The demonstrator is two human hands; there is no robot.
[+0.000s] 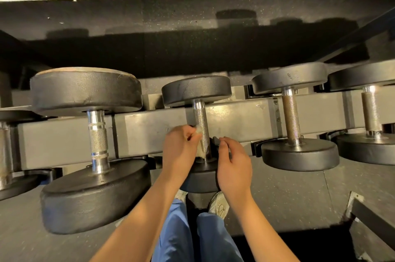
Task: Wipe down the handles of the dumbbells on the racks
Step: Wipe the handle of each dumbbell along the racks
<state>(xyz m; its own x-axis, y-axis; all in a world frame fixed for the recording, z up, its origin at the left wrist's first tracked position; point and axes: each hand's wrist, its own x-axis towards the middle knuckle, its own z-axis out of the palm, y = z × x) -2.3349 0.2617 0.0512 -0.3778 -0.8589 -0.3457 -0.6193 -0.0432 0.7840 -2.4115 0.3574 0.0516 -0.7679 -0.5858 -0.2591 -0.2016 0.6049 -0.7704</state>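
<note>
Five dumbbells [299, 154] lie on the rack [149, 127], and the left hand [179, 148] pinches one pale cloth [200, 151] in its fingers [190, 134] against the middle dumbbell's handle [201, 120], while the right hand [234, 167] hangs loosely curled and empty just right of it.

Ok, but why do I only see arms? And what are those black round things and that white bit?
The camera sits on the person's head, looking down, so you see only arms, blue trousers and shoes. The black round things are dumbbells, exercise weights, resting on a metal rack. The left hand presses a small whitish cloth against the middle dumbbell's shiny handle to wipe it. The right hand is beside that handle, fingers loosely curled, holding nothing I can see.
</note>
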